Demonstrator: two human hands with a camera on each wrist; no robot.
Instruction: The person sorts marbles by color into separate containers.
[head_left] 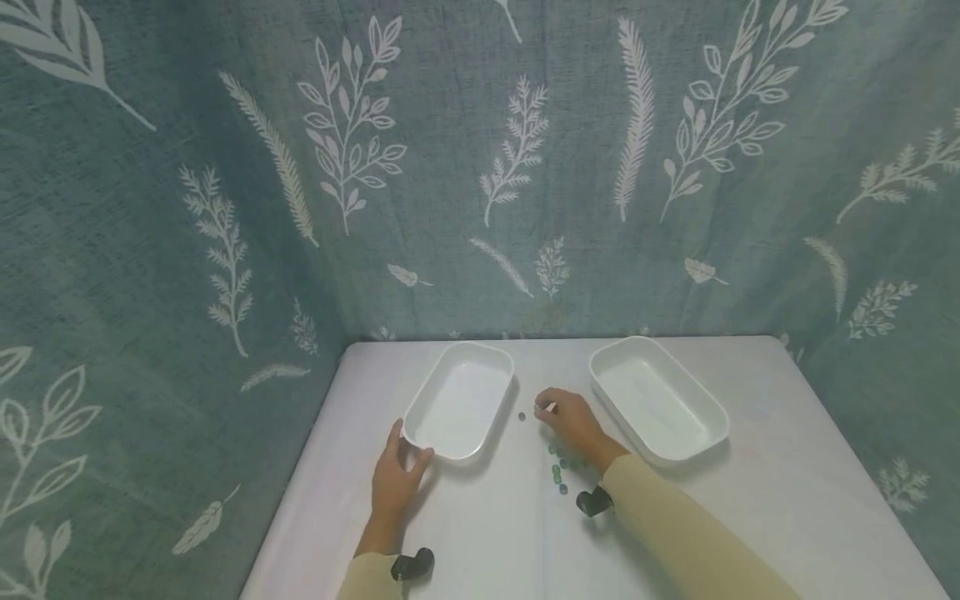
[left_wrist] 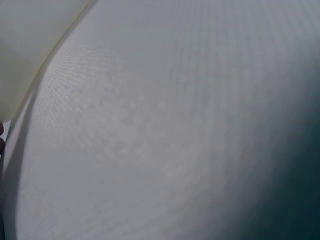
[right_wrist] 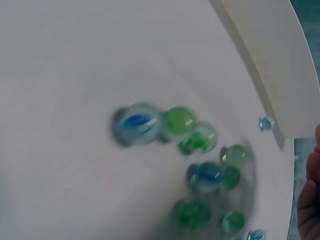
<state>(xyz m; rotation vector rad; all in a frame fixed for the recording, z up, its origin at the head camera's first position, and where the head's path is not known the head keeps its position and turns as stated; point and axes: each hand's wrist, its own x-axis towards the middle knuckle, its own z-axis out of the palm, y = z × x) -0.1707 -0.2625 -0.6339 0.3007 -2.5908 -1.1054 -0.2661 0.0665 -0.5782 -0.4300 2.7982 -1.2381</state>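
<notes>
Two white trays stand on the white table, the left tray [head_left: 459, 400] and the right tray [head_left: 658, 398]. Between them lies a cluster of green and blue glass marbles [head_left: 558, 468], seen close up as blurred marbles [right_wrist: 200, 170] in the right wrist view. One marble [head_left: 521, 416] lies apart near the left tray. My right hand [head_left: 546, 408] is curled just beyond the cluster, its fingertips pinching what looks like a small marble. My left hand [head_left: 405, 446] rests with straight fingers against the near left corner of the left tray, thumb on the rim.
A leaf-patterned teal curtain closes the back and both sides. Bare tablecloth [left_wrist: 165, 130] fills the left wrist view, with the tray wall [left_wrist: 25, 45] at the top left. In the right wrist view, a tray wall [right_wrist: 270, 50] runs past a stray marble [right_wrist: 266, 123].
</notes>
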